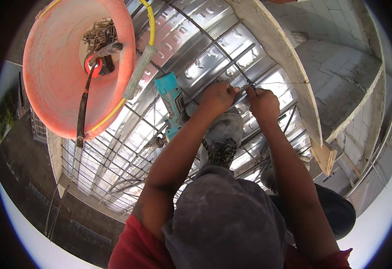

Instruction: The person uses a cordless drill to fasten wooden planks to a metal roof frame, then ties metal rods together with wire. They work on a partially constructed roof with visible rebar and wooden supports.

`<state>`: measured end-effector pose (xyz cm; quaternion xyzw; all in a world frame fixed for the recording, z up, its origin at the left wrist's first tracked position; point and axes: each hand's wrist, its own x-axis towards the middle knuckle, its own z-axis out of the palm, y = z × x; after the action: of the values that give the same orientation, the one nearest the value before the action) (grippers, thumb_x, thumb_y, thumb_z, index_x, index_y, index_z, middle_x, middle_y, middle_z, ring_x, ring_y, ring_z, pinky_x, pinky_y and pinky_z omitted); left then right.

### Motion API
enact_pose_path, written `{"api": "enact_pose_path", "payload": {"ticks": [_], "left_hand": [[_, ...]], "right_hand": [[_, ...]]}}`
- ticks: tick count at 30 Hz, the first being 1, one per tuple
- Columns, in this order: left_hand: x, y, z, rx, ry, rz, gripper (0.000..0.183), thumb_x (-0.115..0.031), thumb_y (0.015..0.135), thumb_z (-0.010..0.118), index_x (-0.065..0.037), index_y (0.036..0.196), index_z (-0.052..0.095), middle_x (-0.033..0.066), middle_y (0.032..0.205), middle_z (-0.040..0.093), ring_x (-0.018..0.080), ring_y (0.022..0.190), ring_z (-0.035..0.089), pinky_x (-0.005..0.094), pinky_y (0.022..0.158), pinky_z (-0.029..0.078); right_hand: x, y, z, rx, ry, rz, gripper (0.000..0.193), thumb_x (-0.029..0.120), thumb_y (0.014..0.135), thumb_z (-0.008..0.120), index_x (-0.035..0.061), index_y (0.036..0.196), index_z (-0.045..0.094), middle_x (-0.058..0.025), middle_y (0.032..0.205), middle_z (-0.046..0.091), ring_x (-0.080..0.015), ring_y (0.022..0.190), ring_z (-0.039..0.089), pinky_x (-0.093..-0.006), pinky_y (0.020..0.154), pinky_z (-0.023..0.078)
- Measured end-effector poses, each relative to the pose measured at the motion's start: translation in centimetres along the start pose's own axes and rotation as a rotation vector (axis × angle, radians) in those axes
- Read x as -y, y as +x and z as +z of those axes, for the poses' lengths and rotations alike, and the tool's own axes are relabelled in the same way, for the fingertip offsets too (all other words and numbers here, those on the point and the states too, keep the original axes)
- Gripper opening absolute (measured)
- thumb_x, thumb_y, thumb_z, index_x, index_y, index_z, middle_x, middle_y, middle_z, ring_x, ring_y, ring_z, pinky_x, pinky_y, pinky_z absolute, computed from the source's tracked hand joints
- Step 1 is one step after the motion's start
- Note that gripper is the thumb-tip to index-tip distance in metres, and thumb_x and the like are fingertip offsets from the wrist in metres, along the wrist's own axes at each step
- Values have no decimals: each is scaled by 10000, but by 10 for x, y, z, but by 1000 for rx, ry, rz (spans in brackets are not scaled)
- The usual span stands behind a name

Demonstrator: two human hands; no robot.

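Note:
My left hand [217, 99] and my right hand [264, 104] come close together over a crossing of dark steel reinforcing bars [218, 45]. The right fingers are pinched at the bar, where a thin wire [280, 83] runs off to the board on the right. My left fingers are closed too, thumb toward the right hand; what lies between them is hidden. Left of my left forearm, a teal cordless power tool [171, 98] rests on the bars. Under my hands is a dusty grey boot [225, 130] with dark patterned laces.
An orange bucket [48, 76] at upper left holds rusty metal pieces [99, 35], a red-and-black round item [95, 66] and a long dark-handled tool [83, 105]. Ribbed shiny metal decking [196, 22] lies beneath the bars. A wooden board [290, 54] edges the right side, with grey block walls [335, 67] beyond.

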<state>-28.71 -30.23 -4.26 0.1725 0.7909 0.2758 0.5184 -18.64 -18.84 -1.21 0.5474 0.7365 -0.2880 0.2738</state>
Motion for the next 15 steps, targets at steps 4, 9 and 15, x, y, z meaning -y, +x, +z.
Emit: {"api": "enact_pose_path", "payload": {"ticks": [4,9,15], "left_hand": [[3,-3,12,-202,-44,121,271,-314,861,686,-49,917,687,155,848,677,290,764,657,385,700,489],[6,-14,19,-333,-309,148,247,-283,850,701,-38,861,678,147,814,682,301,760,662,376,701,495],[-3,-6,-3,41,-203,-132,265,-290,875,686,-26,880,665,133,790,686,285,760,672,374,722,503]], "right_hand": [[-5,0,4,-53,-7,-33,467,484,881,583,65,718,710,-101,611,648,-275,624,664,-401,653,524],[-4,0,7,-56,-18,-41,453,479,882,572,67,776,727,-192,748,680,-390,731,672,-457,695,539],[8,-7,5,-113,-95,-29,454,460,900,551,58,785,728,-193,768,689,-383,758,685,-466,701,543]]}}
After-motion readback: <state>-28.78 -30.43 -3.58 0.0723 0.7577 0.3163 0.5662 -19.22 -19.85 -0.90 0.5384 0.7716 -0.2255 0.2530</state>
